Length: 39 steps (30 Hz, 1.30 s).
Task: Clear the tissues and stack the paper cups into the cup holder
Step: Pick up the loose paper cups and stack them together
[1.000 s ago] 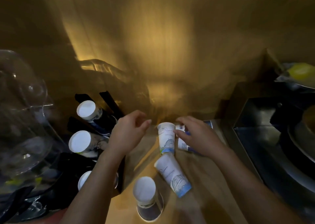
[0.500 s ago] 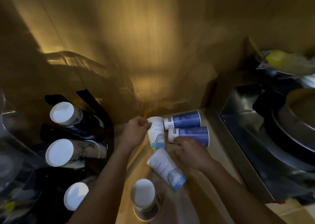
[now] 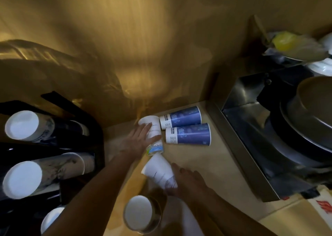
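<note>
matt paper cups (image 3: 187, 133), glossy metal sink (image 3: 251, 108)

Cup holder (image 3: 53, 146) left of counter (image 3: 206, 164)

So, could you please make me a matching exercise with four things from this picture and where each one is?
Things:
1. left hand
2. right hand
3. two blue cups
4. cup holder

Places:
A. far left, holding cup stacks
B. lying by the metal unit
C. on the white cup nearest the wall
D. on the white cup nearer the person

Pairs: 1-C, 2-D, 3-B, 4-A
</note>
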Tool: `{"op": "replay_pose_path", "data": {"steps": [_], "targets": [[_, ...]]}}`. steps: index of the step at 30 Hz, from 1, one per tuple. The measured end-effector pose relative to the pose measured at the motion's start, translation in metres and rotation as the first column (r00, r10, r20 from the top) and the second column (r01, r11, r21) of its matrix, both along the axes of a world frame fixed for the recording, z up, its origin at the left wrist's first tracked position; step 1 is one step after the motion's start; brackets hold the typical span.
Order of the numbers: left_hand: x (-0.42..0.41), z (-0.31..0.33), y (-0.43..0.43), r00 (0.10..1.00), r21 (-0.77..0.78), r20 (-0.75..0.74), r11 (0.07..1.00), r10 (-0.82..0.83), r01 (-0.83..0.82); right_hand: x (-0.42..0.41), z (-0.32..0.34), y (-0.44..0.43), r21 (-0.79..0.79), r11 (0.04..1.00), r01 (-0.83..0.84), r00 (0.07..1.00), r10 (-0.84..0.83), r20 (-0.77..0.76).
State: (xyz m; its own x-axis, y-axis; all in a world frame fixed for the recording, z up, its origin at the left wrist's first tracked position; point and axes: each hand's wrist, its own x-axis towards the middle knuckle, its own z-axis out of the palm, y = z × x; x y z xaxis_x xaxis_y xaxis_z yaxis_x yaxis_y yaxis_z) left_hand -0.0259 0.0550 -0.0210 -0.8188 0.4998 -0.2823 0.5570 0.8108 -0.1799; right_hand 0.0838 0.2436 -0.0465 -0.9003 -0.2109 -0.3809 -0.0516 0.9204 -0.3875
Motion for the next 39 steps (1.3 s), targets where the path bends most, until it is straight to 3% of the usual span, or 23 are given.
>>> {"op": "replay_pose_path", "data": {"steps": [4,13,17,20,23,24,26,27,28,33,35,39], "targets": [[-0.004,0.0,0.005,0.977,-0.056,-0.172,0.992,-0.125,0.117,0.002,-0.006,0.002,-0.005,0.999,-0.04,0.999,0.04,0.027],[-0.01,-0.025,0.011,0.967,-0.069,-0.219,0.99,-0.134,0.122,-0.008,-0.001,0.022,0.017,0.997,-0.074,0.994,0.073,0.076],[-0.005,-0.024,0.01,0.98,0.046,-0.194,0.998,-0.039,0.049,-0.014,0.009,0.036,-0.082,0.996,0.023,0.998,-0.017,0.065],[-0.004,-0.017,0.014,0.975,0.271,-0.179,0.959,0.135,-0.083,-0.023,0.021,0.048,-0.229,0.963,0.144,0.99,-0.139,0.036],[-0.005,-0.012,0.015,0.907,0.526,-0.002,0.772,0.42,-0.356,-0.033,0.034,0.057,-0.413,0.883,0.224,0.971,-0.237,0.019],[-0.004,-0.01,0.016,0.867,0.632,0.084,0.646,0.491,-0.427,-0.037,0.038,0.059,-0.468,0.846,0.256,0.96,-0.278,0.022],[-0.001,-0.003,0.018,0.784,0.801,0.292,0.308,0.548,-0.513,-0.043,0.047,0.064,-0.557,0.772,0.307,0.931,-0.364,0.009],[0.001,-0.001,0.019,0.759,0.829,0.372,0.176,0.535,-0.531,-0.045,0.052,0.065,-0.581,0.753,0.308,0.917,-0.397,-0.028],[0.002,-0.001,0.019,0.751,0.838,0.42,0.101,0.509,-0.537,-0.048,0.058,0.066,-0.596,0.746,0.297,0.903,-0.423,-0.08],[0.019,-0.016,0.014,0.734,0.799,0.536,0.032,0.417,-0.601,-0.057,0.085,0.069,-0.676,0.684,0.273,0.823,-0.53,-0.204],[0.026,-0.023,0.013,0.727,0.793,0.564,-0.011,0.391,-0.609,-0.057,0.093,0.069,-0.662,0.7,0.268,0.792,-0.551,-0.262],[0.031,-0.024,0.013,0.738,0.788,0.576,0.0,0.351,-0.615,-0.055,0.106,0.065,-0.654,0.725,0.217,0.723,-0.57,-0.391]]}}
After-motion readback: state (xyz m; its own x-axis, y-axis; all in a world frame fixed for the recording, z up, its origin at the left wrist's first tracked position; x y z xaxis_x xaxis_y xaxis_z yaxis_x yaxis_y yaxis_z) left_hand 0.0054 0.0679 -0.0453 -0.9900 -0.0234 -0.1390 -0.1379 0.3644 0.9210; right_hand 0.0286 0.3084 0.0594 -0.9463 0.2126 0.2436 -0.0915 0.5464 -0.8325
